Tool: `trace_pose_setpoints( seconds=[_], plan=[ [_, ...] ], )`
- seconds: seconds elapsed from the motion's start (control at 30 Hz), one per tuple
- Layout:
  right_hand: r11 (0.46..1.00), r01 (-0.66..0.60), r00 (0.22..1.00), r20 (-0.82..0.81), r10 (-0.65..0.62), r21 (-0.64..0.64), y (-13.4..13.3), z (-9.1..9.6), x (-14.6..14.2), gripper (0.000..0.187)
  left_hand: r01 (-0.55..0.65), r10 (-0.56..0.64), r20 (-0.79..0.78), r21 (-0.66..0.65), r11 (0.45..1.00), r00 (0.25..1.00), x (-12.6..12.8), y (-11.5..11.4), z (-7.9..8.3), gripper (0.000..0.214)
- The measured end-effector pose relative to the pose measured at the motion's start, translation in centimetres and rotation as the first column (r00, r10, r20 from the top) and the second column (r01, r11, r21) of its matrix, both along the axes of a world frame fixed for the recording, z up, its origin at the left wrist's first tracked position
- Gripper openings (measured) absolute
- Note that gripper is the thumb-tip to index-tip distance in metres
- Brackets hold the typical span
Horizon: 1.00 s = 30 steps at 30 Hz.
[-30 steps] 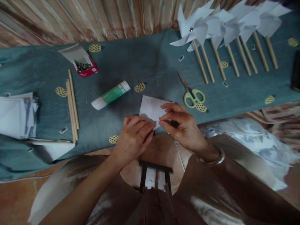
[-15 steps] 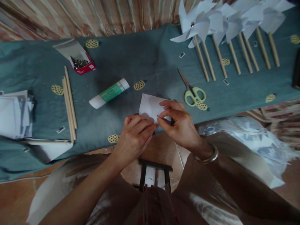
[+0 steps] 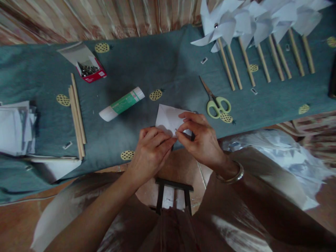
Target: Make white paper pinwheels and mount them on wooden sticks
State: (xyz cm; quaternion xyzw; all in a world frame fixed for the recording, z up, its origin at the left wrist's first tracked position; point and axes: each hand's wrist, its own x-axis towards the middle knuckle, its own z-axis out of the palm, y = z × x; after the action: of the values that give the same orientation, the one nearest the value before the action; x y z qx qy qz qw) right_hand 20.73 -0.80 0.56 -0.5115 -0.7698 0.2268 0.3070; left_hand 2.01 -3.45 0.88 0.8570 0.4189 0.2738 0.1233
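Observation:
A white sheet of paper (image 3: 168, 117) lies at the table's front edge, under and between both hands. My left hand (image 3: 154, 147) is closed on its near edge, fingers bent over the paper. My right hand (image 3: 198, 134) pinches something tiny between thumb and forefinger just above the sheet; its kind is too small to make out. The tips of the two hands nearly meet. To the right of the paper lie scissors (image 3: 217, 105) with light green handles. A white and green glue stick (image 3: 122, 104) rests to its left.
Several paper pinwheels (image 3: 223, 28) on wooden sticks line the back right. A red box (image 3: 91, 71) of metal pins stands open at the back left, near wooden sticks (image 3: 76, 119). Stacked white paper (image 3: 15, 129) sits far left. A plastic bag (image 3: 286, 154) is at the right.
Hardly anything differs. Both hands stay at the paper in almost the same pose, and the whole view has shifted very slightly.

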Motion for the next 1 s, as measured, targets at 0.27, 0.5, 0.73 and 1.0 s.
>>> trace_pose_setpoints(
  seconds=[0.27,0.5,0.73,1.0],
  plan=[
    [0.999,0.005,1.000,0.007,-0.005,-0.035,0.01,0.17,0.10,0.008,-0.005,0.005,0.008,-0.015,1.000,1.000,0.02,0.02,0.06,0.017],
    [1.000,0.005,1.000,0.012,-0.005,-0.024,0.01,0.24,0.11,0.008,0.006,-0.006,0.012,-0.004,1.000,1.000,0.03,-0.02,0.16,0.015],
    [1.000,-0.001,1.000,0.010,0.002,-0.018,0.01,0.24,0.16,0.008,0.008,-0.008,0.010,0.007,1.000,1.000,0.04,-0.01,0.08,0.014],
    [0.999,-0.036,0.999,0.006,0.036,0.007,-0.08,0.07,0.32,0.005,0.017,-0.017,0.006,0.016,1.000,1.000,0.07,-0.04,-0.01,0.015]
  ],
)
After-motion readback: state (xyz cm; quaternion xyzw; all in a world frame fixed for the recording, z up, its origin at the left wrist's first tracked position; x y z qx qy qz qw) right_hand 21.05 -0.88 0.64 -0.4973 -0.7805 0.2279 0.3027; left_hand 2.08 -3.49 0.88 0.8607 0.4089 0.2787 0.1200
